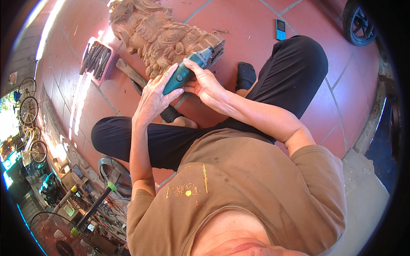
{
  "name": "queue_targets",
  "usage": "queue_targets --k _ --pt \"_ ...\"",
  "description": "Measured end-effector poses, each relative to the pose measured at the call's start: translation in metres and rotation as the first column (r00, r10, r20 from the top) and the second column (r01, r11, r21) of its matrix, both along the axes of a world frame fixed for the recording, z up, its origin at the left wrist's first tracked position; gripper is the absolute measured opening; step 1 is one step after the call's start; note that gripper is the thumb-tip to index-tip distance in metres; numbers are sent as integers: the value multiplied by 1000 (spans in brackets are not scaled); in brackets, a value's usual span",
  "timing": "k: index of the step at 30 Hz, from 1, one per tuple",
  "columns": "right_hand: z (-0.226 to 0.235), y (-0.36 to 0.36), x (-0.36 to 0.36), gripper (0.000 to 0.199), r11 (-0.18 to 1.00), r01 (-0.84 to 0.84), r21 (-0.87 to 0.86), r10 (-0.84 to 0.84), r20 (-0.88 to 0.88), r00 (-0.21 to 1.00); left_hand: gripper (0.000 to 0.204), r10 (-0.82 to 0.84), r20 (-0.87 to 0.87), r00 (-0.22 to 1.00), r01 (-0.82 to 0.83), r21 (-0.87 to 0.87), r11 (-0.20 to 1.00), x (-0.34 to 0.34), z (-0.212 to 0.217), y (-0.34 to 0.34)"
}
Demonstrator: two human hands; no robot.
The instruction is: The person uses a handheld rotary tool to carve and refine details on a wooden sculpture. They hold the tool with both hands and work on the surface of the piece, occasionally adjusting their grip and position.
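A green handheld rotary tool (178,78) with a grey nose is held in both my hands, its nose tilted up and to the right. My left hand (153,97) grips the rear of its body from the left side. My right hand (206,88) holds it from the right, the thumb lying along the top of the housing. Just beyond the tool lies a large, deeply carved brown wooden carving (156,36) on the floor. The tool overlaps its near end in view; I cannot tell whether they touch. Any bit at the nose is too small to make out.
On the red tiled floor (243,19), a pink basket (112,67) of chisel-like tools stands at the left, beside a wooden stick (128,72). A blue phone (280,30) lies at the far right, near a black wheel (358,26). Bicycles (30,109) and a fan (60,232) are far left.
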State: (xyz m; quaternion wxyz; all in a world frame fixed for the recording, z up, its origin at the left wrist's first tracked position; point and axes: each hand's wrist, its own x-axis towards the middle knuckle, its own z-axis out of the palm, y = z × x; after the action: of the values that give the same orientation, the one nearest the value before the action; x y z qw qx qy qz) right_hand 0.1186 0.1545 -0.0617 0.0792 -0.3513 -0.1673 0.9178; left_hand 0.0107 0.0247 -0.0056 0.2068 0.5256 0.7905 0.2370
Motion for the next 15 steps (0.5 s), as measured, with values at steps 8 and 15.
queue_targets --k 8,15 --pt "-1 1 -3 35 1000 -1 -3 1 9 1000 70 -7 -6 1000 7 -8 1000 -2 0 0" --pt "0 3 -5 40 1000 -16 -26 16 22 1000 69 11 -22 1000 -11 19 1000 -1 -1 0"
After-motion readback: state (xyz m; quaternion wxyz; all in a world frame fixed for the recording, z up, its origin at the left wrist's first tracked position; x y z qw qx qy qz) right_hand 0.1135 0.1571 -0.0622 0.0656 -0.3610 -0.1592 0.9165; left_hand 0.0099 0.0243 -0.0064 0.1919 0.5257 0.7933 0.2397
